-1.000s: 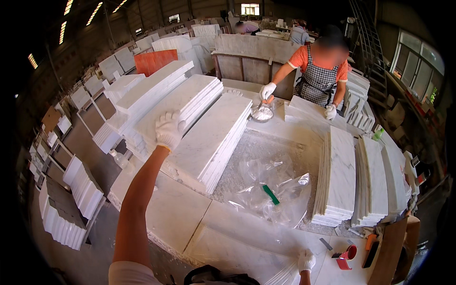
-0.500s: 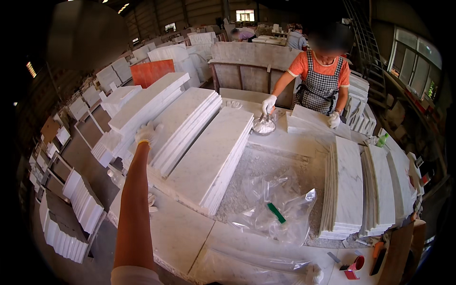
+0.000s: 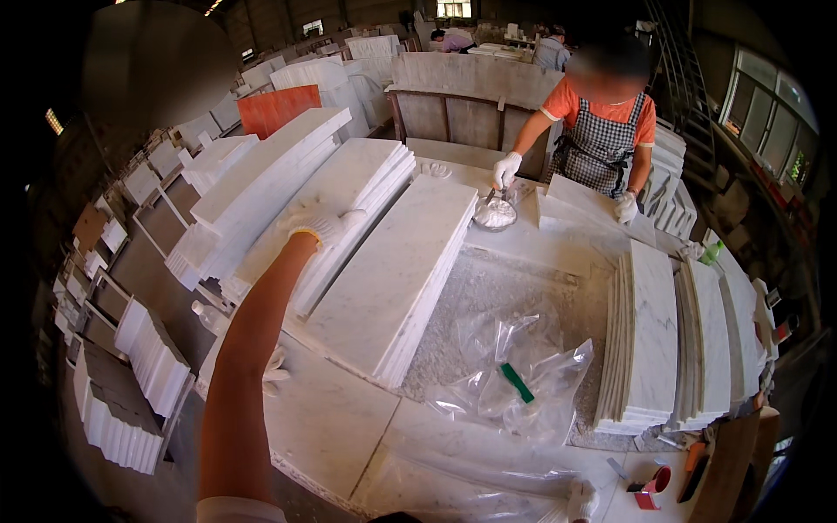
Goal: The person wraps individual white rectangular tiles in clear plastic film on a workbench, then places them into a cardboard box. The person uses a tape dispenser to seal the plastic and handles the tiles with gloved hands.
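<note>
Marble slabs (image 3: 384, 261) crowd workshop table (image 3: 323, 427).

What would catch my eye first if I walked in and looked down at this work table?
Probably the long white marble slabs stacked across the table, with the person's gloved left hand stretched out over the stack at the left. Next, the crumpled clear plastic bag with a green strip in it, lying in the middle. Across the table a co-worker in an orange shirt and checked apron bends over a small bowl.

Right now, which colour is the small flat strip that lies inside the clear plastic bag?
Green. The strip shows best in the head view, inside the clear plastic bag.
</note>
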A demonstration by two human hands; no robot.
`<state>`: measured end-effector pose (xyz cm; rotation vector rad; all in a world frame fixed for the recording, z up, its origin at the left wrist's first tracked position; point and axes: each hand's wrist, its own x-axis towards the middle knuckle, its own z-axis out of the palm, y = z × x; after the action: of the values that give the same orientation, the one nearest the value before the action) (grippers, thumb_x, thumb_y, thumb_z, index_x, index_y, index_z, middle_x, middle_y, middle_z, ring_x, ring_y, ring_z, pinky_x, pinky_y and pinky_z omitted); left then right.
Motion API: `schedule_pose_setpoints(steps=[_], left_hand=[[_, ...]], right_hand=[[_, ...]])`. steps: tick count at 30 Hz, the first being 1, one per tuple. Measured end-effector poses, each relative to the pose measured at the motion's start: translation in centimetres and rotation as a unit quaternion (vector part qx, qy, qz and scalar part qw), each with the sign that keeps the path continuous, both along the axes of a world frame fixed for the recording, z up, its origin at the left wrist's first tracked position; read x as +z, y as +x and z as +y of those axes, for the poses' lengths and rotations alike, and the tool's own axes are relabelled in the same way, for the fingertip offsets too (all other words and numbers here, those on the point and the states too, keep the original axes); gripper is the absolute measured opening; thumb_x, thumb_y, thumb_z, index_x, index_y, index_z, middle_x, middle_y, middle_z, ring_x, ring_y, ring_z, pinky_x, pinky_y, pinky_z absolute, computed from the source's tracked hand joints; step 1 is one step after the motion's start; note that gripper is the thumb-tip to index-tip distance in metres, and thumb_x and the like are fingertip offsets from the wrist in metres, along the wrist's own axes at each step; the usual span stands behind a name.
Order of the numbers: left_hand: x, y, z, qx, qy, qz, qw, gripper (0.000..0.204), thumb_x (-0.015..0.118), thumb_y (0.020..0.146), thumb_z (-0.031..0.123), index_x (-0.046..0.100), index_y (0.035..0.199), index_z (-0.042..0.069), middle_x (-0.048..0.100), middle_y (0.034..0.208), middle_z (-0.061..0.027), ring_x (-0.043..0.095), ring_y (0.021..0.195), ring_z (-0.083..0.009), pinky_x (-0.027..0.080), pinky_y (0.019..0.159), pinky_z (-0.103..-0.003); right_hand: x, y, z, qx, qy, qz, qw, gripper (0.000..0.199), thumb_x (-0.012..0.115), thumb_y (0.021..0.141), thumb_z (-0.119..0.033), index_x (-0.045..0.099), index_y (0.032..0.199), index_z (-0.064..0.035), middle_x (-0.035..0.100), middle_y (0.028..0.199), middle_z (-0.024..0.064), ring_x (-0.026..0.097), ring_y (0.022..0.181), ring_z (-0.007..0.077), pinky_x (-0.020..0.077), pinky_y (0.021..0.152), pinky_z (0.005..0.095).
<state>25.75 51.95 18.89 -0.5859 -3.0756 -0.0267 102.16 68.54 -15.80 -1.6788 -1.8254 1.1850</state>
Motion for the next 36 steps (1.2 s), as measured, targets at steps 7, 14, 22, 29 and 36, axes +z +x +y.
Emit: schedule_pose_setpoints(steps=[7,14,22,29,36], left_hand=[[-2.6,-2.9,5.3,0.113,-0.072,0.052,0.99,0.11,0.087,0.072,0.043,0.027,0.159,0.012,0.037,0.156,-0.0262,0.045,0.135,-0.0501,0.037,0.101,-0.072],[-2.2,-1.8,4.1,0.04,-0.146,0.102,0.983,0.108,0.099,0.056,0.026,0.045,0.146,0.003,0.055,0.143,-0.0235,0.052,0.134,-0.0432,0.054,0.088,-0.059],[2.9,4.4,2.5,-0.049,-0.067,0.165,0.983,0.032,0.083,0.07,0.002,0.074,0.101,0.001,0.07,0.12,-0.0212,0.071,0.106,-0.0326,0.06,0.078,-0.042],[9.2,11.9,-4.9,-0.187,0.017,0.181,0.965,0.037,0.053,0.1,0.03,0.063,0.117,-0.002,0.07,0.101,-0.0242,0.068,0.094,-0.038,0.052,0.084,-0.044],[9.7,28.0,-6.2,-0.279,0.144,-0.103,0.944,0.031,0.056,0.099,0.02,0.062,0.116,-0.006,0.066,0.099,-0.0104,0.059,0.091,-0.0184,0.048,0.084,-0.034]], right_hand=[[1.2,-0.3,-0.1,0.065,0.068,-0.055,0.994,0.034,0.062,0.095,-0.028,0.068,0.078,0.001,0.065,0.066,0.0084,0.065,0.063,0.0158,0.0546,0.058,0.0365],[1.7,-0.9,-0.4,0.039,0.028,-0.032,0.998,0.037,0.063,0.096,-0.034,0.071,0.082,-0.0004,0.068,0.069,0.0086,0.066,0.063,0.0179,0.0535,0.059,0.0371],[1.7,0.1,-0.2,0.034,0.027,-0.103,0.994,0.036,0.064,0.095,-0.037,0.074,0.087,-0.0036,0.072,0.075,0.0118,0.07,0.066,0.0201,0.0546,0.064,0.037],[2.6,-0.6,0.2,0.062,0.013,-0.127,0.99,0.04,0.061,0.094,-0.045,0.074,0.09,-0.0071,0.074,0.081,0.0126,0.072,0.075,0.0262,0.0538,0.07,0.0394],[3.2,0.6,0.9,0.102,0.005,-0.152,0.983,0.044,0.058,0.094,-0.049,0.075,0.091,-0.0089,0.074,0.083,0.0131,0.071,0.08,0.0299,0.0531,0.075,0.0414]])
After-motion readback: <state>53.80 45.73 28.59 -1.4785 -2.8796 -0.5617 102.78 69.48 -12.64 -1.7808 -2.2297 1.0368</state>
